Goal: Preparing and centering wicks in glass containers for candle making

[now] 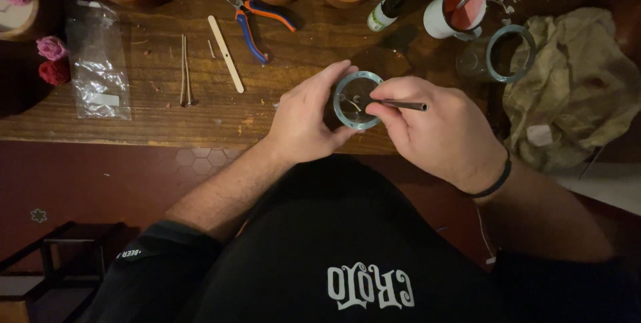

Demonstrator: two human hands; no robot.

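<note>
While left hand [304, 119] steadies glass jar [356, 100] — right hand [437, 129] pinches metal rod [402, 104].

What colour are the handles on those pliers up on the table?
The pliers have blue and orange handles, seen in the head view.

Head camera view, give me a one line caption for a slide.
Left hand steadies a small glass jar while the right hand pokes a thin metal tool inside, above a cluttered wooden table.
</note>
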